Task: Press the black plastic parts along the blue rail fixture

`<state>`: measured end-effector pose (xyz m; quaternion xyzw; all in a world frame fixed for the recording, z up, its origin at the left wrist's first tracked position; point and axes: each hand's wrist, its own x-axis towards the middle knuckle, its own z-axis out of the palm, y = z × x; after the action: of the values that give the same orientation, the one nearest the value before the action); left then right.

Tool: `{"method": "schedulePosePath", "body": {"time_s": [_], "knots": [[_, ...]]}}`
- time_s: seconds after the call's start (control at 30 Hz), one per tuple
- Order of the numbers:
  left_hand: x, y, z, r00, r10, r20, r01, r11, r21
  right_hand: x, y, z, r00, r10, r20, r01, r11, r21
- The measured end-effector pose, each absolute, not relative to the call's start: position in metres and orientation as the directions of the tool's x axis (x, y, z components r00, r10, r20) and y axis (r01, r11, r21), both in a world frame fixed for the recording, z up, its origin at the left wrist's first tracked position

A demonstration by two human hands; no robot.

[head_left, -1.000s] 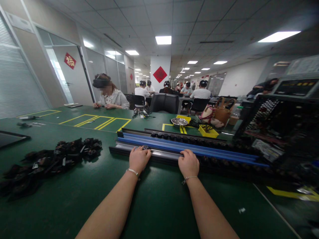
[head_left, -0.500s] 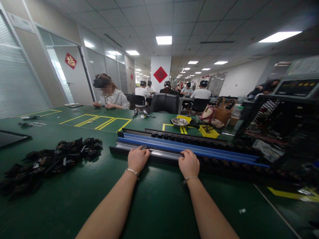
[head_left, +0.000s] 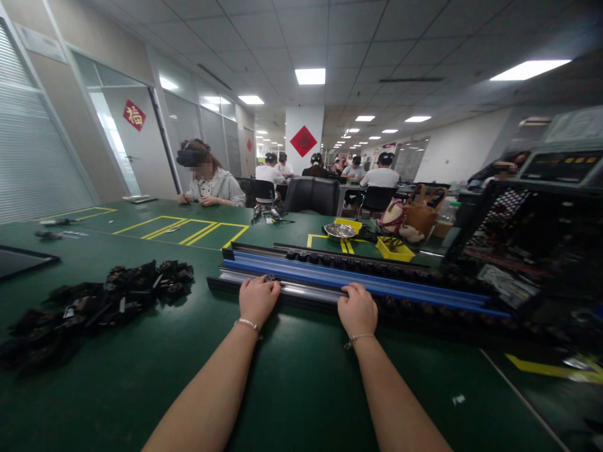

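A long rail with a shiny silver channel and dark edges [head_left: 311, 290] lies across the table in front of me. My left hand [head_left: 258, 300] is closed at its left part, with a small black part [head_left: 270, 278] showing at the fingertips. Further right, my right hand [head_left: 358, 309] grips the same rail with curled fingers, its thumb side over the channel. Just behind runs a parallel rail with a blue channel [head_left: 330, 274]. Black parts line the rails towards the right. The undersides of my fingers are hidden.
A heap of small black parts [head_left: 122, 295] covers the left of the green table [head_left: 292, 389]. Beyond the rails are a metal bowl [head_left: 340, 231] and a yellow tray [head_left: 394, 250]. A dark equipment rack [head_left: 518, 232] stands at right. A co-worker [head_left: 211, 182] sits across at left.
My left hand has slid slightly left along the rail, and the small black part at its fingertips has shifted with it. My right hand stays in place.
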<state>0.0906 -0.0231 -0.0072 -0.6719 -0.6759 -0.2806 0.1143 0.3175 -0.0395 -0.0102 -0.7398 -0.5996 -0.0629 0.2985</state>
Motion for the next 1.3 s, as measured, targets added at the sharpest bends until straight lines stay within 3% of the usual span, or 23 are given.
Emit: {"method": "schedulePosePath", "body": {"time_s": [0.57,0.7,0.83,1.3], "knots": [[0.089,-0.018,-0.010,-0.143,0.830,0.539,0.958,-0.020,0.285,0.317,-0.040,-0.009,0.281,0.856,0.433,0.917,-0.107,-0.384],[0.088,-0.015,-0.010,-0.165,0.835,0.525,0.936,-0.036,0.351,0.317,-0.039,-0.009,0.282,0.854,0.438,0.918,-0.108,-0.381],[0.087,-0.012,-0.011,-0.270,0.837,0.476,0.906,0.054,0.419,0.317,-0.039,-0.009,0.284,0.854,0.435,0.920,-0.115,-0.376],[0.081,-0.008,-0.014,-0.326,0.833,0.448,0.885,0.102,0.455,0.317,-0.040,-0.008,0.284,0.858,0.429,0.917,-0.111,-0.384]]}}
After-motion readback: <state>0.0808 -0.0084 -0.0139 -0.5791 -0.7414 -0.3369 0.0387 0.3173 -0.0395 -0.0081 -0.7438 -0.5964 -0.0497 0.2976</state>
